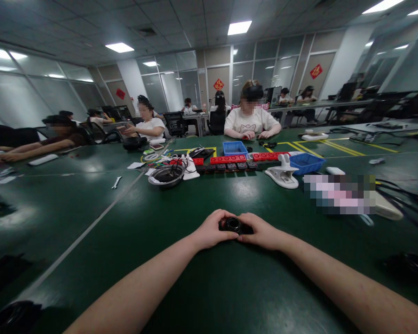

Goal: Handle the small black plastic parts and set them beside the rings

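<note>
A small black part with a round, ring-like opening (233, 224) is between my two hands, low over the green tabletop in front of me. My left hand (217, 229) curls round its left side, with the thumb along the front. From the right, my right hand (256, 230) closes on the same part, and the thumbs nearly meet below the ring. My fingers hide much of its sides and back, so its exact kind does not show.
Beyond my hands stand a metal bowl (166, 177), red power strips (228, 159), a white clip stand (283, 172) and a blue basket (307, 163). A wrench (116, 183) lies left. Black objects (416, 264) sit at both sides. A person (252, 118) sits opposite.
</note>
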`<state>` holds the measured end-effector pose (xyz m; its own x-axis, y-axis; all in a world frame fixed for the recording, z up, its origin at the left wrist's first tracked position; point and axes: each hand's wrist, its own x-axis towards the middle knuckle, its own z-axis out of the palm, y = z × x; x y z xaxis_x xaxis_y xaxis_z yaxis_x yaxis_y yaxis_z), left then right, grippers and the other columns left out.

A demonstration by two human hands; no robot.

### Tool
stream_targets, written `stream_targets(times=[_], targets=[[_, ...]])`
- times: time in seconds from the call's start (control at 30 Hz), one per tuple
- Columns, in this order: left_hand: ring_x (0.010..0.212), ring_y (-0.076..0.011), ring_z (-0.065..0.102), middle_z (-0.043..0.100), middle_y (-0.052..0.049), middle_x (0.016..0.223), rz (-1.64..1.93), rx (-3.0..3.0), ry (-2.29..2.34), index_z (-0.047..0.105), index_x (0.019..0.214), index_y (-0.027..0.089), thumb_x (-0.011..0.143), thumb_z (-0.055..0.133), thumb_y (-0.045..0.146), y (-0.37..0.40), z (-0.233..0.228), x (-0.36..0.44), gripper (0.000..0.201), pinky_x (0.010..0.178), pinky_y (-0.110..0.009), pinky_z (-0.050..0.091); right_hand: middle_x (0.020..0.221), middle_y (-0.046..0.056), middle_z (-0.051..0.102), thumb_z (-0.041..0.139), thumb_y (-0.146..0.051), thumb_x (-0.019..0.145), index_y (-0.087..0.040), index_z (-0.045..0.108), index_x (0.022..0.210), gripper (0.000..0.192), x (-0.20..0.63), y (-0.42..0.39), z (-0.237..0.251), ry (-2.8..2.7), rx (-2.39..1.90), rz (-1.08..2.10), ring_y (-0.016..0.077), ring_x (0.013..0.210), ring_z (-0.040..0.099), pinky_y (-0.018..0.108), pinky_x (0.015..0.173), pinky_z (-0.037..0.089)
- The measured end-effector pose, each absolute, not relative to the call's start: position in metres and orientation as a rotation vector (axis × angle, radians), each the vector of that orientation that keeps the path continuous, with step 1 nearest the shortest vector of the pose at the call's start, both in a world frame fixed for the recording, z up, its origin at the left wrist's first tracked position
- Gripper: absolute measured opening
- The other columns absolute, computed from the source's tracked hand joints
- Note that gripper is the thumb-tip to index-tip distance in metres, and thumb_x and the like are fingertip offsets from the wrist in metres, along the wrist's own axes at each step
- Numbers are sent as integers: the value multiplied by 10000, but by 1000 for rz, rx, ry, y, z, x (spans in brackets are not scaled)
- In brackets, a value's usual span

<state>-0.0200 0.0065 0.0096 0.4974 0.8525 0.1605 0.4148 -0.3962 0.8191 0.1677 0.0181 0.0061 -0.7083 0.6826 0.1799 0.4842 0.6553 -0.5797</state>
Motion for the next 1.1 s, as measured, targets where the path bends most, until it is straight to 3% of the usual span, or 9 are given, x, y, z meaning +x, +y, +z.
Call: stream_targets(times=[0.17,0.33,0.57,0.8,1.1], targets=[[735,-135,459,469,-21,868,779,1995,1057,514,944,180,566,664,346,5,10,-19,440,630,-248,382,818,37,547,577,-353,666,-158,547,904,310,167,17,8,-2471,-941,719,169,752,476,265,652,353],[740,-138,470,471,-22,866,869,1973,1215,517,899,171,558,669,317,-2,9,-8,400,628,-247,386,692,-1,513,609,-330,609,-154,494,751,253,160,16,2,-2358,-1172,706,122,618,454,207,518,309],[794,-173,468,481,-29,852,987,2015,1481,508,869,181,590,635,360,-10,8,0,355,665,-280,380,647,6,498,591,-334,610,-170,456,714,238,145,9,-4,-2278,-1516,318,119,577,434,212,478,245],[738,-140,463,475,-17,848,853,2052,1148,525,902,181,576,656,326,2,8,-18,380,636,-252,378,859,45,532,602,-435,606,-178,500,957,447,157,6,8,-2416,-1134,502,176,775,484,264,645,352],[738,-134,455,473,-27,876,784,2050,1033,519,954,189,586,647,368,6,9,-21,430,635,-248,374,839,43,550,576,-348,671,-160,553,909,304,167,18,7,-2466,-900,741,172,773,494,284,685,376]])
